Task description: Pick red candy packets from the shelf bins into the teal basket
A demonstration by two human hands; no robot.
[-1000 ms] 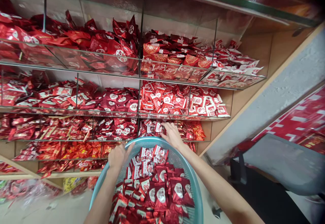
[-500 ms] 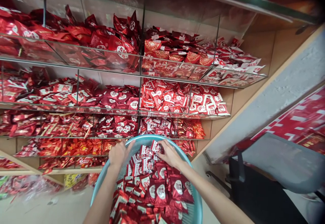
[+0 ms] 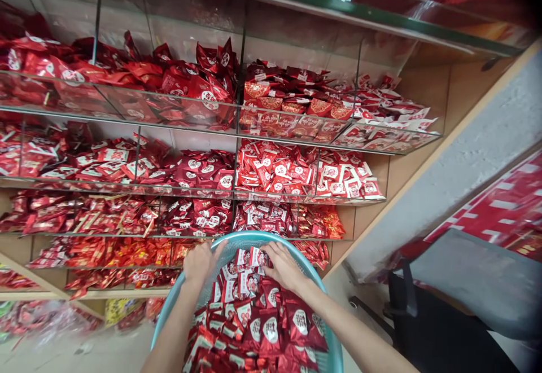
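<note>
A round light-blue plastic basket (image 3: 334,333) full of small red and white packets (image 3: 270,328) stands at the bottom centre. My left hand (image 3: 201,261) grips the basket's upper left rim, its thumb pointing inward along the edge. Inside the far side of the basket, my right hand (image 3: 283,266) has its fingers closed at a small red and white packet (image 3: 257,257), near the top of the pile. Part of that packet is hidden by the fingertips.
Glass-fronted shelves (image 3: 237,136) of red packets rise beyond the basket. A black chair (image 3: 440,322) stands at the lower right, beside a grey wall (image 3: 499,119). Plastic bags (image 3: 46,322) lie on the floor at the lower left.
The view has shifted, so the shelves and basket sit slightly lower. Both hands keep nearly the same places at the basket; the packet by my right hand is tilted a little differently.
</note>
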